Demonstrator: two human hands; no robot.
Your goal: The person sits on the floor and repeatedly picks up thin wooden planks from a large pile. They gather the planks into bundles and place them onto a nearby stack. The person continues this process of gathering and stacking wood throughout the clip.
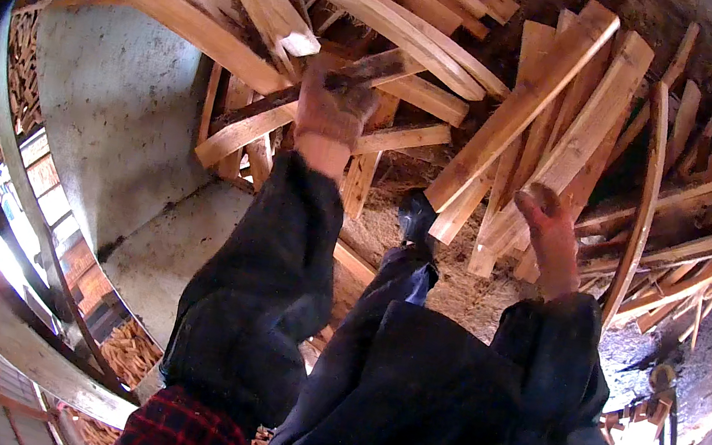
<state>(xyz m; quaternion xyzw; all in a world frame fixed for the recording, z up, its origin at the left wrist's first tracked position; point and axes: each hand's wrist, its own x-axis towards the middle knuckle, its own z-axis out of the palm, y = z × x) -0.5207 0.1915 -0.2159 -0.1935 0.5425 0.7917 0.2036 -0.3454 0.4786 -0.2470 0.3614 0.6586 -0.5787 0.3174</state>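
Left hand (331, 113): fingers wrapped closed around a dark-faced wooden stick (383, 70), knuckles up; part of the grip hidden.
Stick position: slanting across the upper middle, among the loose pieces of the left woodpile (251, 0).
Right hand (549, 226): fingers loosely curled, partly open, at the edge of a long plank (570, 144); can't tell if it has hold of it.
Long plank: slanted, lower end toward the person, beside a second plank (525, 110).
Far right: more split wood (684, 244), stacked in a jumble, one curved strip (640, 210) standing in front.
Left side: pale stained panel (119, 86).
Below: dark shoe (416, 218) on debris-covered ground (473, 304).
Clothing: dark sleeves (262, 264), red plaid cloth (181, 436).
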